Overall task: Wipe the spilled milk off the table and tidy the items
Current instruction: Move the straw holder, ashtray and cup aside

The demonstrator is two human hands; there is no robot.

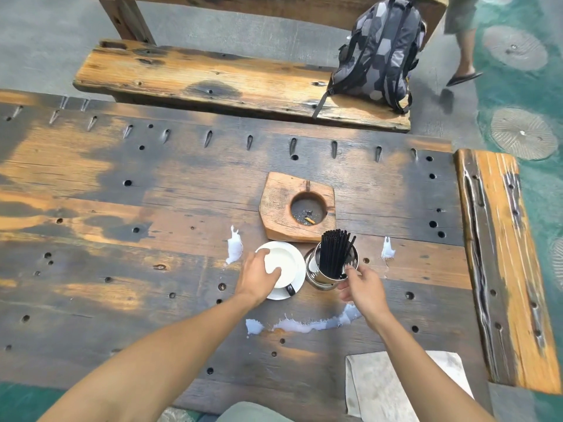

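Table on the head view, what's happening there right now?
A person has the left hand on a white cup sitting on its saucer, and the right hand at the rim of a metal holder full of black straws. Milk puddles lie unwiped on the wooden table. The cloth lies untouched at the near edge.
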